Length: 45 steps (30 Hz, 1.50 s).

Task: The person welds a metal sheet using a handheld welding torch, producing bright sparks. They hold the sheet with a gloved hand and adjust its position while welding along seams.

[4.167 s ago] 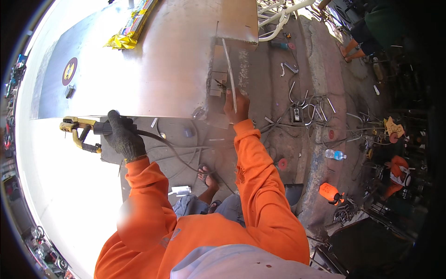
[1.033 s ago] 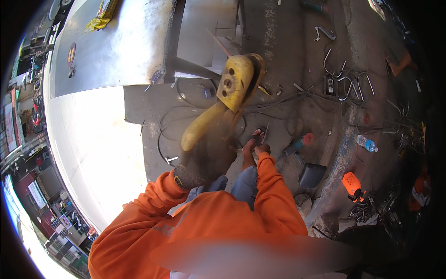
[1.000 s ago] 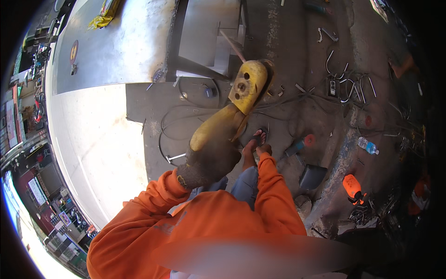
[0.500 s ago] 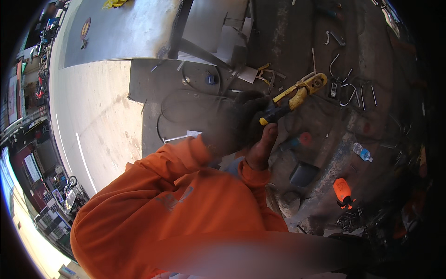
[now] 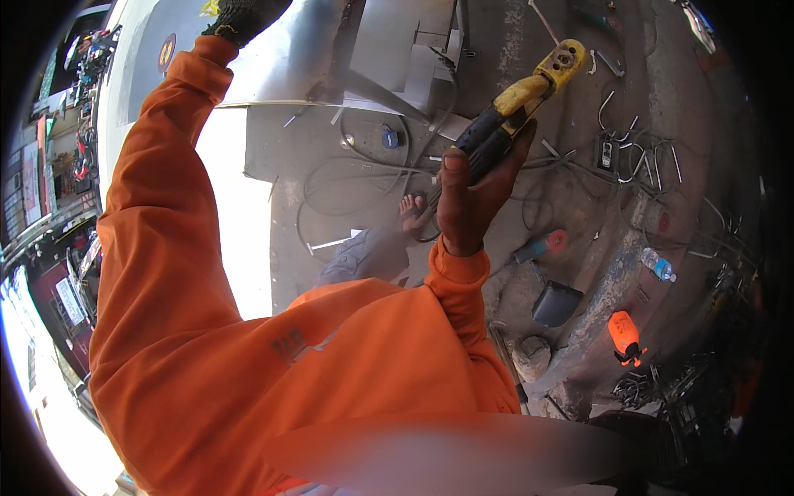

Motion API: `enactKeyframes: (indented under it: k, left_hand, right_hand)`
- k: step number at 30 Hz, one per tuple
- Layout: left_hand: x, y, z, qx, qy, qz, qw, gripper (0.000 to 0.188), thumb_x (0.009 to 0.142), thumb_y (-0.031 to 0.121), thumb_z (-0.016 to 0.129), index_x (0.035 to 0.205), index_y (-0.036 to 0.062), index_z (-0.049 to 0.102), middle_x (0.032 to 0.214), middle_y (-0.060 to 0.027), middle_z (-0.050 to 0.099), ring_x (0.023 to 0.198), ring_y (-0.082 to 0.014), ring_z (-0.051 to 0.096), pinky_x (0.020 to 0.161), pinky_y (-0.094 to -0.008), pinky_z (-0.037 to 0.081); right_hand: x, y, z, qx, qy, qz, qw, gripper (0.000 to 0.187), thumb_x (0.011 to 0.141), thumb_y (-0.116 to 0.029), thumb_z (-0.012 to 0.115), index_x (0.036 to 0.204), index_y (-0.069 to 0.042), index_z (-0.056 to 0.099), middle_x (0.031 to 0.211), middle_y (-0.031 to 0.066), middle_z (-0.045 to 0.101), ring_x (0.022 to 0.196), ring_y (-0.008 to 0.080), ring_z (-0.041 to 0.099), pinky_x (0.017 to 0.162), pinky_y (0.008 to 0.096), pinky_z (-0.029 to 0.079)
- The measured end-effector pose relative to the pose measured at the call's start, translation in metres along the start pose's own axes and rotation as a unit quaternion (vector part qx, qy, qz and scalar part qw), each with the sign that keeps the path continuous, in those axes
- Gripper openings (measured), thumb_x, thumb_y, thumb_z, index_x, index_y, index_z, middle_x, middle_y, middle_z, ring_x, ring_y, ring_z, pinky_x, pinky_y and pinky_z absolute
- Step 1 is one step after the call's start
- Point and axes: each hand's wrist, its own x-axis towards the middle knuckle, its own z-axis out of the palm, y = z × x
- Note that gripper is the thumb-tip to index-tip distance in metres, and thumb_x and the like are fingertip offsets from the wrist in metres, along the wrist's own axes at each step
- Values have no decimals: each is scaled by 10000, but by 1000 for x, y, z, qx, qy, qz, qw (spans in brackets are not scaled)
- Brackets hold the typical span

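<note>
My bare right hand (image 5: 467, 194) is raised in front of me and grips the black handle of a yellow and black welding electrode holder (image 5: 517, 103), whose yellow jaws point up and right. A cable runs down from the handle toward the ground. My left hand (image 5: 244, 15), in a dark glove, is stretched up to the top left edge of the picture over a shiny metal sheet (image 5: 289, 58). The picture's rim cuts the glove off, so what it holds is hidden. Both arms wear orange sleeves.
A welded sheet-metal frame (image 5: 397, 50) lies on the concrete with looped cable (image 5: 347, 178) beside it. My bare foot (image 5: 411, 211) shows below. To the right lie bent metal hooks (image 5: 628, 157), a red-tipped tool (image 5: 542, 245), a plastic water bottle (image 5: 659, 264) and an orange container (image 5: 624, 335).
The electrode holder passed from my gloved left hand to my bare right hand. My left arm has since swung up to the top left, and the view tilted.
</note>
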Motion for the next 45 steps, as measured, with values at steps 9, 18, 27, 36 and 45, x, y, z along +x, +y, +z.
enactKeyframes:
  k: [9,18,27,36,45]
  left_hand:
    - [1,-105,61,59,-129,-38,989,359,1046,280,534,1311,63,642,1245,-204,685,1150,-371,646,997,-430,497]
    - [7,-93,55,35,-146,-2,989,432,1063,378,505,1341,72,632,1302,-199,666,1232,-381,617,1066,-438,462]
    - [4,-96,59,2,-106,4,994,357,1041,353,537,1229,80,670,1194,-193,685,1119,-418,631,987,-485,487]
    - [3,-102,57,25,-141,-22,989,415,1071,369,515,1352,86,634,1300,-151,685,1217,-323,640,1034,-402,479]
    - [3,-105,58,21,-132,-12,991,416,1066,386,520,1354,108,635,1302,-148,684,1228,-340,633,1045,-425,475]
  right_hand:
    - [6,53,69,8,49,-39,998,1280,730,-321,935,1650,-20,97,1097,59,538,819,99,554,679,237,512]
    - [8,86,86,-27,56,-59,996,1212,636,-50,843,1647,-36,175,1011,32,638,728,71,596,655,214,528]
    - [20,97,83,-11,44,-49,998,1206,633,-42,841,1649,-43,191,963,19,596,669,65,547,600,217,486]
    - [21,95,84,-18,47,-50,997,1231,627,-53,852,1656,-54,177,996,22,605,694,72,557,624,228,499]
    - [23,96,86,-16,49,-42,998,1236,652,-250,906,1620,44,195,1035,72,585,690,98,504,570,246,468]
